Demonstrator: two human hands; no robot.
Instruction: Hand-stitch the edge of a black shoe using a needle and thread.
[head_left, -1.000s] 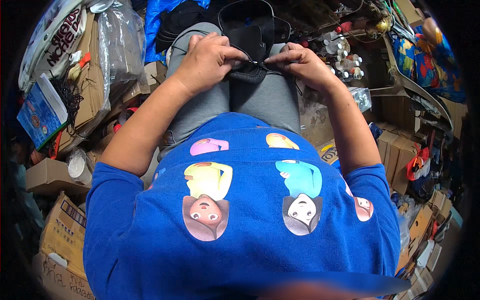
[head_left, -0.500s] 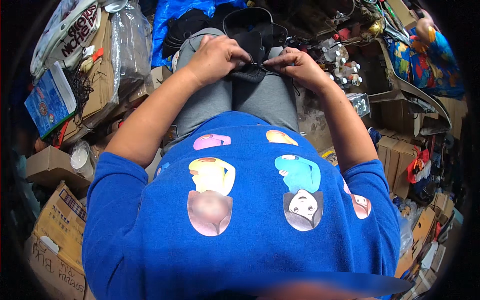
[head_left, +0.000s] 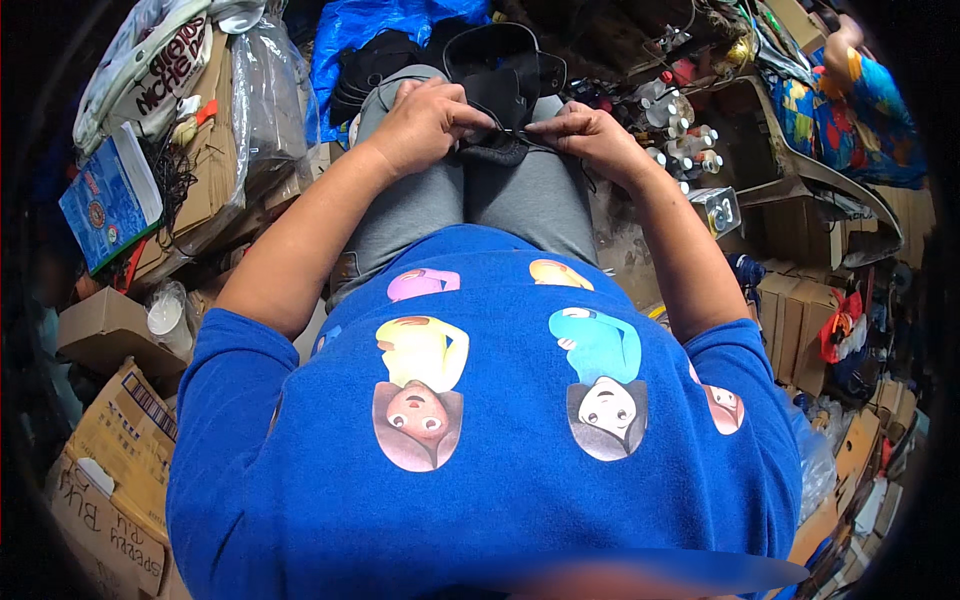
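Across my lap lies a black cloth item (head_left: 500, 92) with a padded, curved near edge and dark looped straps at its far side; its exact kind does not show. My left hand (head_left: 432, 122) reaches it from the left, thumb and index finger pinched at its edge. From the right, my right hand (head_left: 588, 138) pinches the same edge, fingertips close to the left ones. A thin, shiny sliver or thread shows in the small gap between them, too small to name. Both forearms rest near my grey trousers (head_left: 408, 208).
At the left stand cardboard boxes (head_left: 115, 325), a blue book (head_left: 108, 200) and clear plastic wrapping (head_left: 272, 95). Several small bottles (head_left: 690, 145) crowd the right beside a clear container (head_left: 714, 211). A person in a colourful garment (head_left: 870, 120) is at the far right. A blue sheet (head_left: 345, 40) lies beyond my knees.
Both hands stay pinched at the black cloth item, with only slight finger shifts. The view has tilted a little, and the person at the far right has moved slightly.
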